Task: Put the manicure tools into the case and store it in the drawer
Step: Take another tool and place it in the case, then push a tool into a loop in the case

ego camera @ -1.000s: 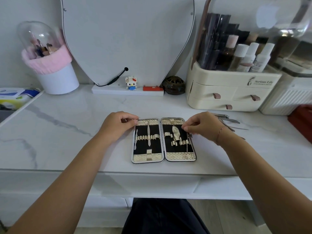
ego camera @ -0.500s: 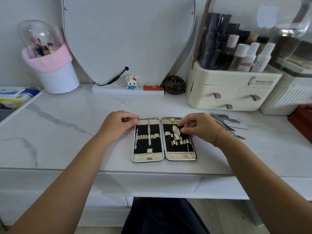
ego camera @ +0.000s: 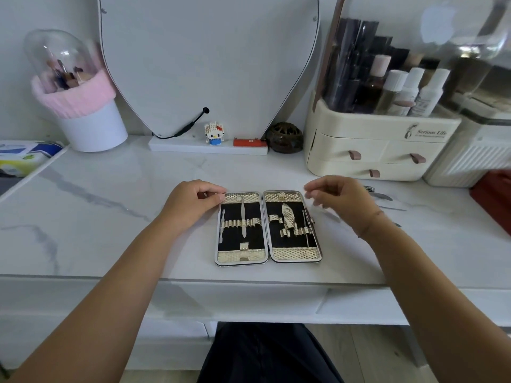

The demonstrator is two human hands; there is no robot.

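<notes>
On the marble surface (ego camera: 110,217) we log one open case (ego camera: 268,228), centred near the front edge. Our left hand (ego camera: 190,203) pinches its top-left corner; our right hand (ego camera: 340,200) hovers beside it, fingers loose, empty. Loose tools (ego camera: 383,196) lie right.

1. Illumination: soft, even daylight; the white marble desk (ego camera: 110,217) reads bright, with no hard shadows.
2. Glare: window reflections sit on the clear organizer lid (ego camera: 442,29) and on the dome cover (ego camera: 55,56) at far left.
3. Blur: my right hand (ego camera: 340,200) is motion-smeared at the fingertips; my left hand (ego camera: 190,203) is sharp.
4. Distortion: wide-angle bending curves the desk's front edge and stretches my forearms towards the lower corners.
</notes>
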